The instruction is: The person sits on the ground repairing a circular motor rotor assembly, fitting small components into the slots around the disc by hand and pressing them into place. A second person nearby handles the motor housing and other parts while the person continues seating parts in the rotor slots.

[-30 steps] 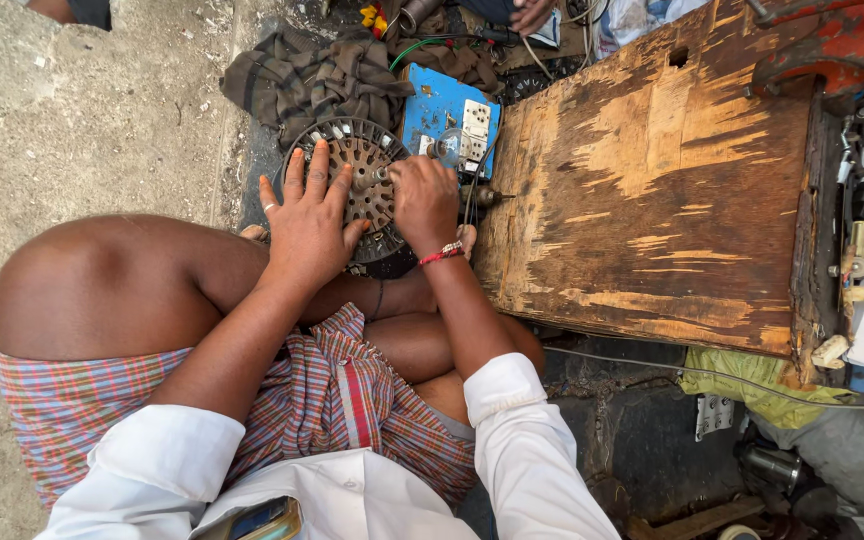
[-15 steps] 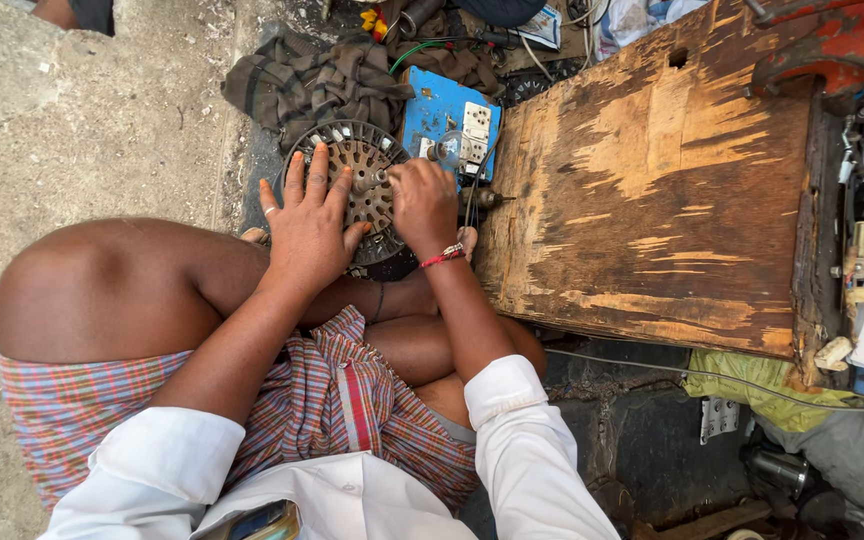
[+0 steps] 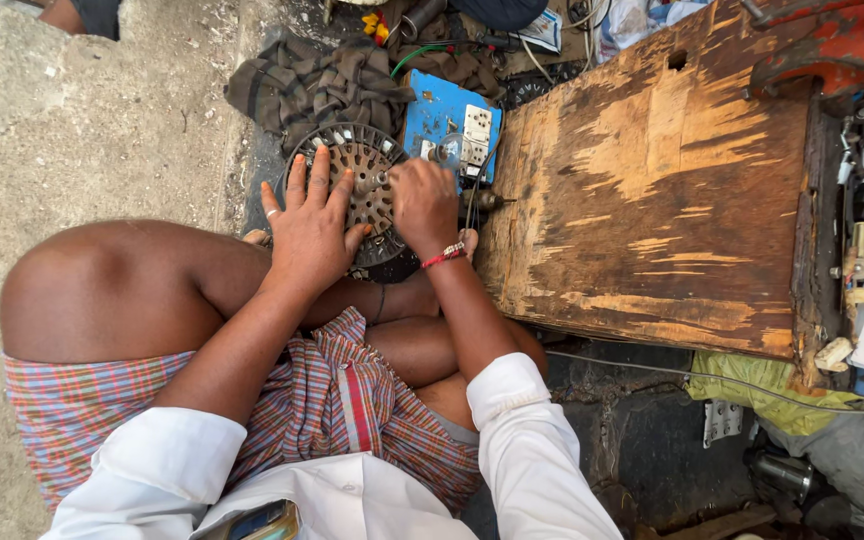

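Head view: round grey slotted metal motor core [image 3: 352, 185] lies on the floor just ahead of the knees. Left hand [image 3: 307, 235] rests flat, fingers spread, on its near-left face. Right hand [image 3: 424, 200] is curled closed at the central hub, equally near; what it grips is hidden.

- Worn wooden board [image 3: 652, 190], scratched and pale where the surface has splintered, at right.
- Blue switch box [image 3: 450, 130] with white sockets, beside the board's left edge.
- Dark crumpled cloth [image 3: 317, 85] on the ground above.
- Yellow-green rag [image 3: 772, 385] below the board.
- Concrete floor [image 3: 102, 130] at left.
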Motion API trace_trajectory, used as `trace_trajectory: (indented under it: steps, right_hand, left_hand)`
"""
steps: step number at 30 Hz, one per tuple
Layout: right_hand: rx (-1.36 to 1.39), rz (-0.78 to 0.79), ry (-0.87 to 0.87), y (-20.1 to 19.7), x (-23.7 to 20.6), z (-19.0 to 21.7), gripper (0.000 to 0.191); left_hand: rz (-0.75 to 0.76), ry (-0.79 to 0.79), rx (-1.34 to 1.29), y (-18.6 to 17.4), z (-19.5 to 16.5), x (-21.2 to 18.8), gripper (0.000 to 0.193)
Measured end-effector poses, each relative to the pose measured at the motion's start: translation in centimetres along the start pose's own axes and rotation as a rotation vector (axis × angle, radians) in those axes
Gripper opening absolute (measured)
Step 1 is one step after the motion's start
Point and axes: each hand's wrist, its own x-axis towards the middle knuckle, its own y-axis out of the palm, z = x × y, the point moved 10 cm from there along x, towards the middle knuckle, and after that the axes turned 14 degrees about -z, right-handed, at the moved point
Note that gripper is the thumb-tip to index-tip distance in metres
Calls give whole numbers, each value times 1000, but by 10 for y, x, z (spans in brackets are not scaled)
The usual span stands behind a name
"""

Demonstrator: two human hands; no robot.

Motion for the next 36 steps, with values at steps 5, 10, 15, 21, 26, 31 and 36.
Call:
trace_trajectory:
  steps: [5, 10, 15, 21, 26, 31, 36]
  right_hand:
    - [-6, -21, 18, -5, -1, -1, 11]
    - [31, 3, -65, 0, 1, 8, 9]
    - [58, -6, 24, -4, 4, 1, 11]
    - [14, 11, 29, 0, 9, -1, 14]
    - [-75, -16, 92, -1, 10, -19, 12]
    - [-92, -70, 144, -10, 5, -42, 7]
    - [10, -81, 115, -9, 1, -29, 7]
  left_hand:
    - [15, -14, 1, 2, 1, 0, 78]
    - [7, -11, 1, 1, 1, 0, 78]
    - [8, -13, 1, 3, 1, 0, 78]
    - [16, -7, 18, 5, 1, -1, 79]
    - [31, -23, 11, 5, 1, -1, 77]
    - [24, -19, 16, 4, 1, 0, 77]
    - [11, -20, -12, 2, 0, 0, 76]
